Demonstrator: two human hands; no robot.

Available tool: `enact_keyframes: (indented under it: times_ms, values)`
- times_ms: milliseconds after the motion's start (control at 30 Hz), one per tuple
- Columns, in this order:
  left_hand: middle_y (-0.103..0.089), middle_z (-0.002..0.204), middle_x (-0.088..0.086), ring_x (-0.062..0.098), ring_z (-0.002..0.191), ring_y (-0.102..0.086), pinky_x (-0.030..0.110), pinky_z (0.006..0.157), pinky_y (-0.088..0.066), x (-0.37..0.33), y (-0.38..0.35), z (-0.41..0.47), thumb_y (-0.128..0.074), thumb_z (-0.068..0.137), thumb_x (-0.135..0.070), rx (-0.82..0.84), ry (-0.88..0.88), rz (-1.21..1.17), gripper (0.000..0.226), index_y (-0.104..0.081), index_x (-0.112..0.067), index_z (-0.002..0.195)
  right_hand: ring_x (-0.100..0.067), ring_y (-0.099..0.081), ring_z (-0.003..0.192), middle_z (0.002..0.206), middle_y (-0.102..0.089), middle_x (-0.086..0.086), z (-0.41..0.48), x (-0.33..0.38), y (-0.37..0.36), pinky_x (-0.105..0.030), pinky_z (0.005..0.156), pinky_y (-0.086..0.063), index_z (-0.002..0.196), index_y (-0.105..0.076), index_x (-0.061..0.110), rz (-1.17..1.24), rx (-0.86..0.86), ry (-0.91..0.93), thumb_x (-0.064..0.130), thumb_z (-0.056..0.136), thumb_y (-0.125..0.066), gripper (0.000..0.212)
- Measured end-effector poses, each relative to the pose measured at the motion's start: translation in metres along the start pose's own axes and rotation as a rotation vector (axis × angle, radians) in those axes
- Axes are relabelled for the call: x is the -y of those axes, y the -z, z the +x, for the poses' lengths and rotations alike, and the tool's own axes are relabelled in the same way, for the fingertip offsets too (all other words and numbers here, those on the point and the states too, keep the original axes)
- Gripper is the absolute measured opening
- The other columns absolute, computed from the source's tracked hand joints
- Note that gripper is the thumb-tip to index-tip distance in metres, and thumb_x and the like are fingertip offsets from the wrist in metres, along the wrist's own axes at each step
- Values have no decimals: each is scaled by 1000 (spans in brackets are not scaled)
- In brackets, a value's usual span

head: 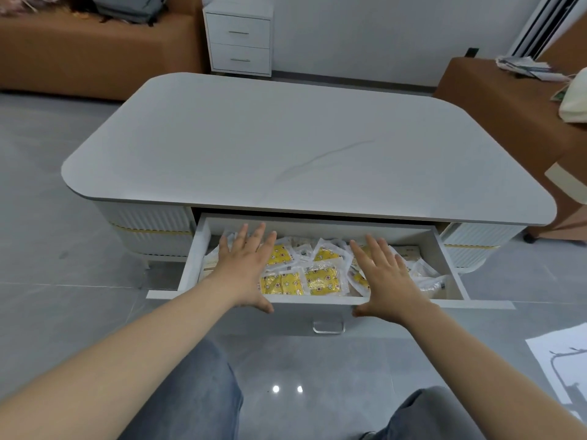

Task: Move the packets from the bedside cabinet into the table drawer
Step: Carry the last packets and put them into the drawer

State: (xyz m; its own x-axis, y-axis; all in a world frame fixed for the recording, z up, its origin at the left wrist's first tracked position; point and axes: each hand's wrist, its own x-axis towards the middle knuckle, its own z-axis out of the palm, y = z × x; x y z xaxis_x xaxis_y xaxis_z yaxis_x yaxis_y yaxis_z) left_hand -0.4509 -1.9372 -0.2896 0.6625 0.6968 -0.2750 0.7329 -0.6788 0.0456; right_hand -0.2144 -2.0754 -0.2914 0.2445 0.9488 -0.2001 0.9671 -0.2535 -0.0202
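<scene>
View from the head camera, read from left to right. In the upper left of the frame a brown sofa (95,49) carries a grey bag (130,7). Right of it, at upper centre against the wall, stands the white bedside cabinet (239,36), both of its drawers closed; no packets show on it. The pale table (301,147) fills the middle of the frame, and its drawer (193,258) is pulled out toward the viewer below the tabletop's near edge. The left hand (246,268) lies palm down over the left part of the drawer, with its fingers straight and spread, so the grip is wide and holds nothing. Its thumb reaches the top edge of the drawer front. The packets (322,279) lie in a loose overlapping heap inside the drawer. Several are clear wrappers with yellow printed contents, and others are white. A clear handle (328,327) hangs on the drawer front at lower centre, between the two thumbs. The right hand (389,281) mirrors the left over the right part of the drawer. It is palm down with fingers straight, its grip wide and empty, and its thumb at the drawer front. Whether either palm touches the packets cannot be told. At upper right a brown bench (508,100) carries papers (524,66). A white sheet (565,360) lies on the grey floor at lower right.
</scene>
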Motion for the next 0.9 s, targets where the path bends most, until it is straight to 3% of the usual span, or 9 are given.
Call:
enact_keyframes:
  times_ms: [200, 467, 667, 800, 900]
  values:
    - [37, 151, 5, 35, 137, 35, 68, 109, 7, 7, 6, 18, -74, 36, -79, 25, 50, 43, 159, 27, -25, 145, -32, 32, 139, 148, 41, -7, 26, -3, 10, -60, 115, 0, 142, 34, 24, -160, 57, 32, 68, 52, -78, 150]
    - [35, 152, 7, 34, 137, 34, 70, 107, 7, 13, 18, 52, -75, 39, -77, -50, 111, 86, 158, 28, -20, 144, -28, 32, 140, 154, 32, -5, 66, -19, 13, -60, 116, -1, 145, 30, 25, -80, 5, -2, 70, 52, -76, 148]
    - [32, 154, 4, 33, 139, 32, 70, 107, 6, 18, 28, 73, -76, 40, -76, -12, 135, 119, 158, 27, -19, 146, -24, 26, 143, 157, 24, 0, 89, -31, 12, -58, 115, 6, 146, 26, 26, -36, 22, -10, 74, 52, -73, 145]
    - [17, 159, 2, 30, 145, 19, 69, 109, 5, 21, 32, 80, -77, 46, -72, 38, 136, 90, 147, 14, -21, 150, -23, 14, 147, 159, 13, 3, 95, -36, 10, -58, 116, 4, 150, 14, 27, -30, -32, 1, 77, 55, -69, 135]
    - [-10, 157, 4, 28, 145, -8, 67, 111, -2, 23, 34, 85, -75, 51, -71, -25, 113, 110, 129, -10, -20, 150, -23, -1, 147, 158, -4, 2, 98, -37, 8, -57, 116, 1, 151, -1, 28, -21, -128, 2, 77, 57, -67, 125]
